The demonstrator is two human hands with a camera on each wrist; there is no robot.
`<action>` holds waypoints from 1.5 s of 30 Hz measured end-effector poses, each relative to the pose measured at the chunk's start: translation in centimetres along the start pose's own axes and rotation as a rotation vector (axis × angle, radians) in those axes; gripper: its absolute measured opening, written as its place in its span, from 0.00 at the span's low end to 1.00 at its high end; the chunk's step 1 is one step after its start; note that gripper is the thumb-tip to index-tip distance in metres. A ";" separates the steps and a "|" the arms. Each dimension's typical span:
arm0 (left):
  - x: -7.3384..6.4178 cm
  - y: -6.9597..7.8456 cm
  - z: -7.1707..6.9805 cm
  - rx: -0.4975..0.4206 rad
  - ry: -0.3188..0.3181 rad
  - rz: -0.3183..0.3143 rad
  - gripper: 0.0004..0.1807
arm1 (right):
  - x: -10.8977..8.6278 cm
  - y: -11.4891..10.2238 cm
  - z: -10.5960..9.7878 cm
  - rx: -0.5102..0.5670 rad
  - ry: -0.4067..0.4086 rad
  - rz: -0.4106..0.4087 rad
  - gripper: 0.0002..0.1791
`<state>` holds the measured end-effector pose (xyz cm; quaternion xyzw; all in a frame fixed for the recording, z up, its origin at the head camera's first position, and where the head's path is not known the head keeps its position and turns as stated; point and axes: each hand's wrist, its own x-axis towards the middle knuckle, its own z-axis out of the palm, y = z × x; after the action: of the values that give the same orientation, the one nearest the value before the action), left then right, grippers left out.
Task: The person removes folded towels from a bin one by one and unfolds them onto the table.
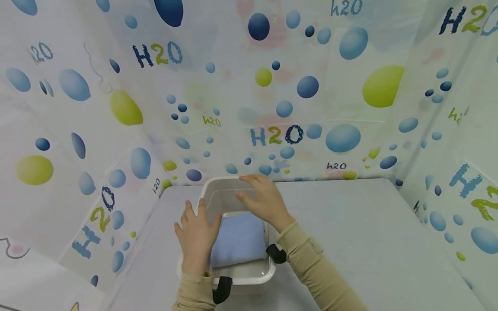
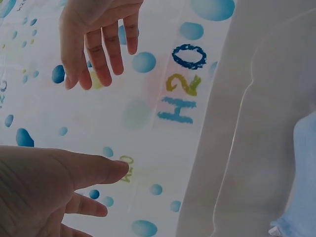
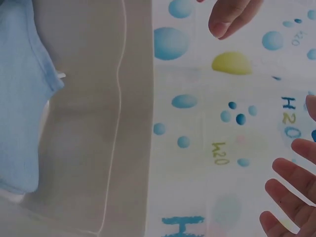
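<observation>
Left hand (image 1: pixel 199 244): hovering left of centre in the lower half of the frame, over the left side of the tub; its grip is looking open, fingers spreading up, nothing in it. Can't tell if it's brushing the rim.
White tub (image 1: pixel 247 281): sitting at lower centre, open side up. It's looking smooth and rigid, so I'm guessing light and a bit slick; the rim is offering the best hold, one hand per side.
Blue cloth (image 1: pixel 239 242): lying folded into a flat pad inside the tub, lower centre. I'm reading it as soft, light, floppy and pretty much unbreakable, not slippery. I'd be going for both side edges with fingers underneath, since one corner could be letting the fold come undone. A little white tag (image 3: pixel 61 75) is poking out at a corner.
Right hand (image 1: pixel 268 201): hanging just right of centre, over the tub's far right part; grip open too, fingers loosely extending, holding nothing.
Surface (image 1: pixel 350 229): pale and flat, spreading across the lower half and carrying the tub.
Patterned sheet (image 1: pixel 233 93): walling in the left, back and right of the frame, showing blue and lime blobs plus "H2O" lettering.
</observation>
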<state>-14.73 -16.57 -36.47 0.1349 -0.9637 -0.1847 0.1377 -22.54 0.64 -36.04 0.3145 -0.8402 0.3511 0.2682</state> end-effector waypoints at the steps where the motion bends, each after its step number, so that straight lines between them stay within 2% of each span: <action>1: -0.1 -0.2 -0.1 -0.005 -0.005 -0.001 0.37 | 0.1 -0.2 0.2 0.002 0.003 -0.004 0.24; 8: -1.0 -1.5 -0.7 -0.030 -0.077 -0.036 0.38 | 1.0 -1.9 1.6 0.048 0.007 -0.017 0.23; 14: -1.7 -3.1 -0.5 -0.021 -0.120 -0.076 0.40 | 1.5 -3.2 3.1 0.044 -0.017 0.016 0.24; 19: -1.7 -4.3 0.4 -0.018 -0.126 -0.089 0.41 | 1.9 -3.9 4.3 0.035 -0.008 0.032 0.26; 25: -1.9 -5.5 1.9 -0.012 -0.089 -0.073 0.40 | 2.2 -4.3 5.5 -0.016 -0.028 0.051 0.27; 29: -2.0 -5.8 2.7 -0.002 -0.065 -0.063 0.39 | 2.2 -4.2 6.4 -0.060 -0.050 0.075 0.28; 33: -1.9 -5.9 2.9 -0.007 -0.063 -0.071 0.40 | 2.0 -4.0 7.5 -0.122 -0.088 0.104 0.30; 39: -1.7 -5.9 2.7 -0.042 -0.140 -0.112 0.40 | 1.8 -3.7 8.8 -0.181 -0.145 0.172 0.34; 45: -1.3 -6.1 2.6 -0.068 -0.185 -0.139 0.40 | 1.6 -3.6 9.4 -0.165 -0.156 0.222 0.34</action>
<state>-13.10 -20.80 -41.48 0.1789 -0.9538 -0.2380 0.0394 -23.19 -8.99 -39.20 0.2230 -0.9140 0.2829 0.1866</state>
